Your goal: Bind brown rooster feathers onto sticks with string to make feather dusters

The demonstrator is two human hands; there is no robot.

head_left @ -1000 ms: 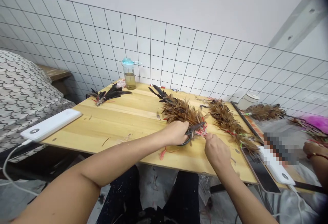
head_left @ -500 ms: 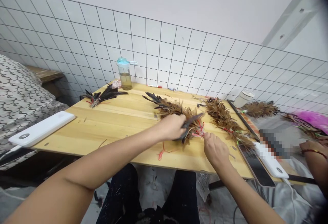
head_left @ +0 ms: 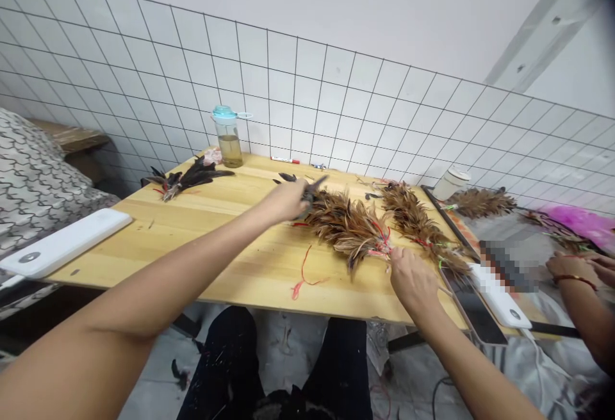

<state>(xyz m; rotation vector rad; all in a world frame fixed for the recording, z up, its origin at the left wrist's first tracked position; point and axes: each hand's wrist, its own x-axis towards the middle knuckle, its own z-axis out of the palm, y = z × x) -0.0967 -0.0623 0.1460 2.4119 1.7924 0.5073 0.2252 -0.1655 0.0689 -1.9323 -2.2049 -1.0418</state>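
My right hand (head_left: 413, 279) is closed round the stick handle of a brown feather duster (head_left: 343, 225), just below the red ties where its feathers end. A bit of the stick shows past the hand. My left hand (head_left: 288, 201) is closed on a pair of dark scissors (head_left: 314, 188) at the duster's far left end, blades pointing up and right. Its grip on the handles is partly hidden. A loose red string (head_left: 300, 282) lies on the wooden table (head_left: 259, 260) in front of the duster.
Dark feathers (head_left: 185, 177) and a water bottle (head_left: 228, 141) occupy the table's left rear. A second feather duster (head_left: 413, 215) lies on the right. White power banks (head_left: 72, 241) and a phone (head_left: 480, 317) rest near the edges. Another person's hands (head_left: 571, 273) work at far right.
My left hand has moved left and away with the scissors, from near the tied end to the duster's tip. My right hand keeps its hold. The other person's second hand has come into view.
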